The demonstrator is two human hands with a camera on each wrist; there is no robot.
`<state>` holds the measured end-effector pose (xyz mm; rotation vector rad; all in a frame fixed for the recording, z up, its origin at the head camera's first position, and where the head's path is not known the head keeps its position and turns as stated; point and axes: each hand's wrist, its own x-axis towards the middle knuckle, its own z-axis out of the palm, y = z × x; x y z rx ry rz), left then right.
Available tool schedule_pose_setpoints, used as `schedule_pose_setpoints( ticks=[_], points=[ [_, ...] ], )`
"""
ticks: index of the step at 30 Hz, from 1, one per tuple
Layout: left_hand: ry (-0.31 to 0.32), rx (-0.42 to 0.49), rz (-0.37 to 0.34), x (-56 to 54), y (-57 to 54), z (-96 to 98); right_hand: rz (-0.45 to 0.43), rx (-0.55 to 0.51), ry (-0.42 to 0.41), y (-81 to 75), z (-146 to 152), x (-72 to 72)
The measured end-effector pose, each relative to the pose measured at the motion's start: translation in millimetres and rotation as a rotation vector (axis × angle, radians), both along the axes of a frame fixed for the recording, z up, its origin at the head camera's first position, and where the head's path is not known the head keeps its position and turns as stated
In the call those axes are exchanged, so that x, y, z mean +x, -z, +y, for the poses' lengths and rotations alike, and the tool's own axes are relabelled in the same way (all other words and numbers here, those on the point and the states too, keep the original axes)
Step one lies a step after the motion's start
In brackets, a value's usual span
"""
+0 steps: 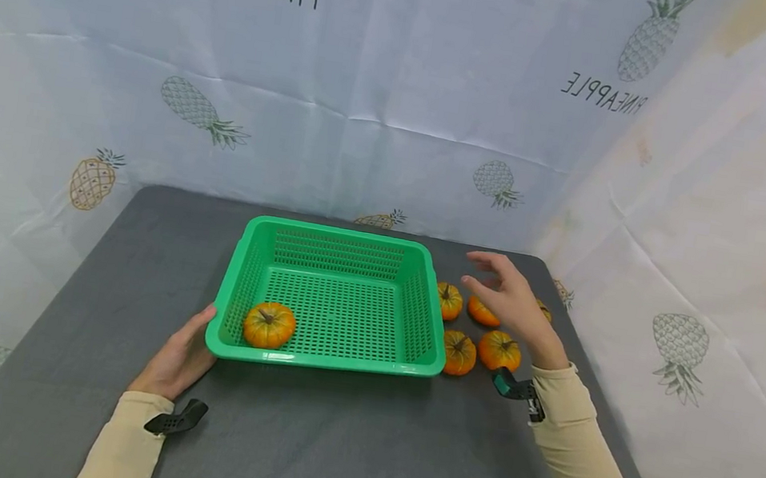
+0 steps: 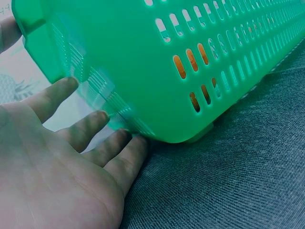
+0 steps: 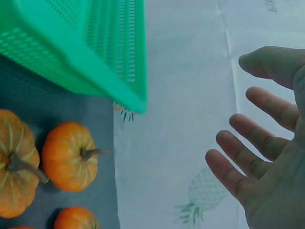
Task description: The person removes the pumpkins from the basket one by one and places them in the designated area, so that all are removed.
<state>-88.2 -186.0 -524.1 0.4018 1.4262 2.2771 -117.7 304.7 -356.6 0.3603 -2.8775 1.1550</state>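
Note:
A green plastic basket (image 1: 338, 362) with slotted sides stands on the dark table, one small orange pumpkin (image 1: 269, 325) in its near left corner. My left hand (image 1: 182, 358) is at the basket's left side; in the left wrist view its fingers (image 2: 121, 152) are spread against the outer wall and the thumb is at the rim. My right hand (image 1: 509, 300) hovers above the pumpkins right of the basket, fingers loosely extended and holding nothing. Beneath and around it lie several pumpkins, among them a near one (image 1: 458, 353) and another (image 1: 500, 350); the hand partly hides others.
A grey cloth covers the table (image 1: 313, 440). Behind it and along its sides hangs a pale curtain (image 1: 405, 72) printed with pineapples. In the right wrist view, a pumpkin (image 3: 70, 156) sits below the basket's corner (image 3: 136, 102).

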Motion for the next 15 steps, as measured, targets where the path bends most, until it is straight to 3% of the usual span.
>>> schedule_pose_setpoints(
  ticks=[15],
  points=[
    [0.008, 0.012, 0.026, -0.3, 2.0, -1.3, 0.021, -0.059, -0.039, -15.0, -28, -4.2]
  ],
)
